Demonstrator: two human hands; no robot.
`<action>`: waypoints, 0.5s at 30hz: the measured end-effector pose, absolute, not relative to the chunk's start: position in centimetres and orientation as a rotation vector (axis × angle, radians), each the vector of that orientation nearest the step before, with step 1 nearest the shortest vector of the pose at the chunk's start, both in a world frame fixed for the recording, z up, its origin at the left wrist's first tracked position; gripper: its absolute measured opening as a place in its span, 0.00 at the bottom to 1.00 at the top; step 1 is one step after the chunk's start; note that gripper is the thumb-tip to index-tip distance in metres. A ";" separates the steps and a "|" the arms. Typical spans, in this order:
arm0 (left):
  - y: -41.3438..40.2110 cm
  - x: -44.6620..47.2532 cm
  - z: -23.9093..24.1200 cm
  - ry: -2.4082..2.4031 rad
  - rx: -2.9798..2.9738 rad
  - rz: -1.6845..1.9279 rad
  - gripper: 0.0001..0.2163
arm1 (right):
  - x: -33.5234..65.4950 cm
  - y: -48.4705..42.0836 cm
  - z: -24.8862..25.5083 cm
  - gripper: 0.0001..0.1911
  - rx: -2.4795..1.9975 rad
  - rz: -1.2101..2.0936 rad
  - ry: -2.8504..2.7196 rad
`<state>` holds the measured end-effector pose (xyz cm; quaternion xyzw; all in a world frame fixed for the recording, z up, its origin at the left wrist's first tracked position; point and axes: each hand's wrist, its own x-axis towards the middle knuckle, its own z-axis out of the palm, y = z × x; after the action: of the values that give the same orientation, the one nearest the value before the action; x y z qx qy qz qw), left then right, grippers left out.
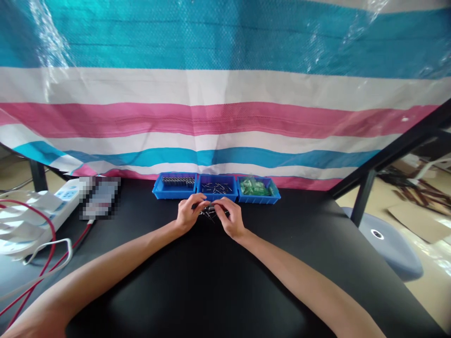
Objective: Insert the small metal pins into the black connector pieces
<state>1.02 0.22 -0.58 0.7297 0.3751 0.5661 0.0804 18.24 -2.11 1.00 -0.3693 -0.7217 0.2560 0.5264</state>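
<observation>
My left hand [188, 212] and my right hand [229, 217] meet over the black table [218, 286], just in front of the middle blue tray. Both have their fingers curled in a pinch around a small bunch of thin metal pins [208, 213] held between them. Three blue trays stand in a row behind the hands. The left tray [174, 185] holds a row of dark small parts, the middle tray [216, 188] holds loose metal pins, and the right tray [259, 189] holds green translucent pieces.
A striped blue, white and pink tarp [225, 103] hangs behind the table. A white power strip [66, 195] with red and white cables [49, 253] lies at the left. A black frame leg [366, 188] and a grey round stool [387, 244] stand at the right.
</observation>
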 end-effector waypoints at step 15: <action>0.0 1.3 0.9 1.082 2.288 1.480 0.06 | 18.4 -2.0 0.9 0.14 -1.033 0.661 -1.702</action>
<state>1.28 -0.02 0.94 0.7761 0.3670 0.5021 0.1045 18.39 -2.00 0.94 -0.4270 -0.7034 0.2730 0.4984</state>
